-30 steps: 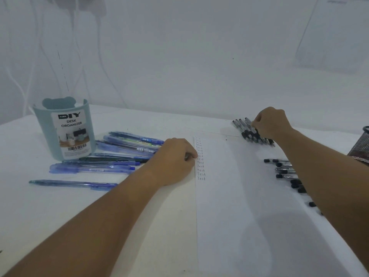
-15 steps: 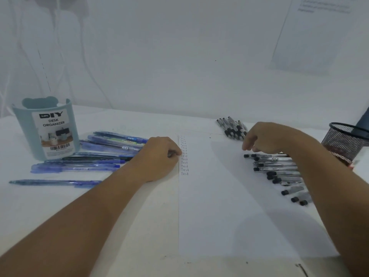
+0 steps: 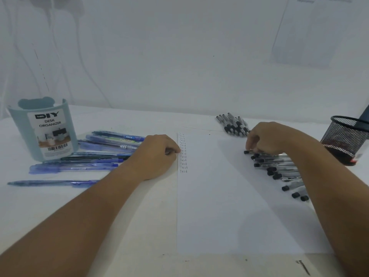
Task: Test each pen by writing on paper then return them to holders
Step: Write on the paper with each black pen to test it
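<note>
Right hand (image 3: 267, 139) is curled down over the top of the black pens (image 3: 279, 168), fingertips pinching at the topmost one by its cap end; can't tell whether it's lifted off the paper (image 3: 229, 196). Those pens lie in a loose row along the paper's right edge, caps pointing left. A second bunch (image 3: 232, 124) of black pens sits just past the paper's far edge, apart from the hand.

Left hand (image 3: 155, 154) rests as a loose fist on the table (image 3: 119, 226) at the paper's left edge, knuckles touching the sheet. Something dark shows between its fingers, too small to tell what, so can't say whether it holds anything. Right beside the knuckles, a column of "Test" words (image 3: 182, 154) runs down the paper's left margin.

Blue pens (image 3: 95, 154) lie scattered left of that hand, mostly parallel, one (image 3: 52, 182) lying apart nearer the camera. Behind them stands the teal organizer (image 3: 45, 128), upright, label "DIY DESK ORGANIZER" facing the camera.

Black mesh cup (image 3: 345, 138) stands at the far right, near the right forearm, not touching it.
</note>
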The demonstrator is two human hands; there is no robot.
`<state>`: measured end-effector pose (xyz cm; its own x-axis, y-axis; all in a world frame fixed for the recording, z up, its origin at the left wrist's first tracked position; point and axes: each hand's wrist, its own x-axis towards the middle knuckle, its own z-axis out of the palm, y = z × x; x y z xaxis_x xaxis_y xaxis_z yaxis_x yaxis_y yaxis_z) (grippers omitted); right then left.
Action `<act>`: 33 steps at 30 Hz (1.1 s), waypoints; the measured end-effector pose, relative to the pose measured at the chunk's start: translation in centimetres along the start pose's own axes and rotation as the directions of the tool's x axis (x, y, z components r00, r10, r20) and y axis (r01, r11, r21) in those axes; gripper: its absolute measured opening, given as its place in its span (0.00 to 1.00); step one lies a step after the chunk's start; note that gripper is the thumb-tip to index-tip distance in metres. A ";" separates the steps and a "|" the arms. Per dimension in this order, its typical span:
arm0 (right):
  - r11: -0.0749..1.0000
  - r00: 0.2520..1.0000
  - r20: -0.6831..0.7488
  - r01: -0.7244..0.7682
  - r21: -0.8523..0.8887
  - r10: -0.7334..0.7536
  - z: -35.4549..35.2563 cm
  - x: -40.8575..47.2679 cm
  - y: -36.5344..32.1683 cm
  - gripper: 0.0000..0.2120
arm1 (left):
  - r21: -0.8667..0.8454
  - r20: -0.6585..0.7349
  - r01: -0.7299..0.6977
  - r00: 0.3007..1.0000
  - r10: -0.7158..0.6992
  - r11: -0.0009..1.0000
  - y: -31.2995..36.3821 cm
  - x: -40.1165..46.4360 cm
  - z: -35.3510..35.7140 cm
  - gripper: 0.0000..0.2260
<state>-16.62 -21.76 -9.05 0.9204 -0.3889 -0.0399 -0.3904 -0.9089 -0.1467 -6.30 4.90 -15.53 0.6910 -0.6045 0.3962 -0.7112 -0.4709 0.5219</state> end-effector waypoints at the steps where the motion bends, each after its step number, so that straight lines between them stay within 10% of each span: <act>1: 1.000 1.000 -0.006 0.008 -0.008 -0.008 0.0 0.0 0.0 0.18 | -0.002 -0.002 0.000 1.000 0.000 1.000 0.0 0.0 0.0 0.11; 10: 0.986 0.961 -0.223 0.169 0.001 -0.165 0.7 0.2 -0.2 0.11 | -0.008 -0.010 -0.007 1.000 0.007 1.000 0.0 -0.1 0.0 0.11; 17: 0.915 0.789 -0.514 0.404 0.020 -0.337 1.9 0.6 -1.6 0.13 | -0.002 0.000 -0.005 1.000 0.005 1.000 0.1 -0.2 -0.1 0.11; 24: 0.851 0.766 -0.621 0.429 0.303 -0.165 1.8 -0.4 -3.6 0.18 | 0.006 -0.001 -0.016 1.000 0.016 1.000 0.1 -0.2 -0.1 0.11; 33: 0.043 0.953 -0.263 0.260 0.965 0.150 1.4 -1.5 -5.5 0.26 | 0.002 0.008 -0.014 1.000 0.014 1.000 0.0 -0.2 -0.1 0.12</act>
<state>-15.85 -15.92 -9.60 0.8130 -0.5468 0.2002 0.2422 0.0050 -0.9702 -6.41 5.08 -15.54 0.6798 -0.6165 0.3973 -0.7212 -0.4638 0.5145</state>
